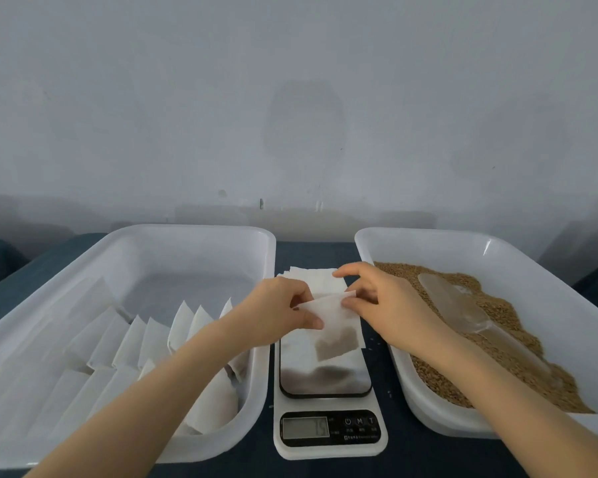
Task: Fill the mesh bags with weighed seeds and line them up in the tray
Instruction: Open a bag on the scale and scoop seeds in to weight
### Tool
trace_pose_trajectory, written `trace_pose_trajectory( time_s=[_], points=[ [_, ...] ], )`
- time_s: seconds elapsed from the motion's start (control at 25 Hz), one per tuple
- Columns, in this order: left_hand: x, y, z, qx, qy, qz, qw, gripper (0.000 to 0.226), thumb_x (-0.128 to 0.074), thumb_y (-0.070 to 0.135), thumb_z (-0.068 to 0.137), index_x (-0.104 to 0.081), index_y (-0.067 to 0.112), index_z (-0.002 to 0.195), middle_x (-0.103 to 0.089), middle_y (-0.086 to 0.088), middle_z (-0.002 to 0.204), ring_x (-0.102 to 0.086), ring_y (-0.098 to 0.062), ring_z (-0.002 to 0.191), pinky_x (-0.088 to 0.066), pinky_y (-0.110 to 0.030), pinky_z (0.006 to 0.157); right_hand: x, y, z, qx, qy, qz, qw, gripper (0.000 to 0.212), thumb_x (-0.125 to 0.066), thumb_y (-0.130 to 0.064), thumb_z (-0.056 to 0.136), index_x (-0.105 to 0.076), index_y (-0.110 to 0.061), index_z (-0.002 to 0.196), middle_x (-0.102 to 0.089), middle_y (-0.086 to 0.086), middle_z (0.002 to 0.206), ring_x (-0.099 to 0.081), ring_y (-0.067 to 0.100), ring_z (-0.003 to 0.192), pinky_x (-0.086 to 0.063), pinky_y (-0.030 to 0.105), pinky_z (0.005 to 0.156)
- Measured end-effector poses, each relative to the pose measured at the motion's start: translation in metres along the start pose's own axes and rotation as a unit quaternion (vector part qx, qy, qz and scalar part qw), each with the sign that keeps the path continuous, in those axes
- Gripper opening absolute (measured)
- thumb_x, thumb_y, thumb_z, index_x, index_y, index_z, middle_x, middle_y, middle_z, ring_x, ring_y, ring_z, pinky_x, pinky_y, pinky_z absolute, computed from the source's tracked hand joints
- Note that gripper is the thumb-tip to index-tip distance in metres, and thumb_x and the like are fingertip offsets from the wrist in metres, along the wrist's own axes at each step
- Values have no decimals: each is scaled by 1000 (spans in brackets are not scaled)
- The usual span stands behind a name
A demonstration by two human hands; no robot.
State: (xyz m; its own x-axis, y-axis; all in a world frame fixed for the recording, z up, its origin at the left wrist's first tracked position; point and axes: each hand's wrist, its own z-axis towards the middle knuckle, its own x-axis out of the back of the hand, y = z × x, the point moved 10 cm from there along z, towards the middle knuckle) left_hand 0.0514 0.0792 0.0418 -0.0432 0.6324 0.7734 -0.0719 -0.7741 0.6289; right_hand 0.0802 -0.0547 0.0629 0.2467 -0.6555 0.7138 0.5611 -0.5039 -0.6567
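A white mesh bag (339, 331) with brown seeds in its lower part hangs over the scale (325, 377). My left hand (280, 313) pinches its top left edge, and my right hand (377, 298) pinches the top right edge. The scale's steel platform reflects the bag, and its display (306, 427) shows digits. In the left white tray (201, 232) several filled bags (145, 339) stand in rows. The right white tray (428, 236) holds brown seeds (518, 353), with a clear plastic scoop (463, 308) lying on them.
A stack of empty white bags (320, 277) lies on the dark blue table (311, 250) behind the scale. A pale wall rises behind the table. A few loose seeds lie on the table beside the scale.
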Motion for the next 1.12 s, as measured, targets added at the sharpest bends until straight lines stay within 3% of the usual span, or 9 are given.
trace_pose_trajectory(
  time_s=[0.16, 0.4, 0.52, 0.68, 1.12],
  points=[
    [7, -4, -7, 2, 57, -13, 998, 29, -71, 33, 83, -50, 23, 67, -46, 9, 62, -45, 4, 50, -33, -5, 49, 1, 2, -2, 18, 24, -2, 1000, 35, -60, -18, 92, -53, -41, 118, -66, -15, 86, -60, -6, 84, -41, 2, 71],
    [1, -6, -6, -13, 43, 5, 999, 25, -70, 31, 85, -51, 28, 69, -56, 10, 67, -49, 8, 55, -38, -5, 55, -10, 13, -6, 17, 25, -8, 1000, 30, -61, -17, 92, -58, -32, 117, -68, -13, 90, -61, -3, 85, -42, 4, 74],
    [1, -6, -5, -18, 46, -7, 999, 22, -73, 30, 83, -55, 29, 70, -58, 11, 64, -52, 1, 56, -38, -5, 53, -11, 15, -9, 19, 25, -18, 999, 30, -60, -16, 92, -59, -31, 117, -67, -13, 91, -62, -2, 84, -44, 7, 75],
    [-1, -4, -5, -21, 40, -28, 999, 21, -75, 26, 81, -58, 30, 70, -58, 12, 60, -60, -12, 64, -41, -10, 54, -10, 16, -11, 20, 21, -26, 999, 30, -59, -17, 92, -59, -31, 119, -67, -13, 95, -61, -3, 88, -41, 1, 76],
    [0, 1, -9, -40, 43, -31, 998, 16, -76, 29, 80, -60, 31, 75, -51, 11, 57, -46, 2, 53, -37, -7, 53, -11, 18, -14, 10, 21, -20, 1000, 31, -60, -23, 91, -57, -35, 120, -65, -17, 98, -60, -6, 90, -40, -1, 76]
  ],
)
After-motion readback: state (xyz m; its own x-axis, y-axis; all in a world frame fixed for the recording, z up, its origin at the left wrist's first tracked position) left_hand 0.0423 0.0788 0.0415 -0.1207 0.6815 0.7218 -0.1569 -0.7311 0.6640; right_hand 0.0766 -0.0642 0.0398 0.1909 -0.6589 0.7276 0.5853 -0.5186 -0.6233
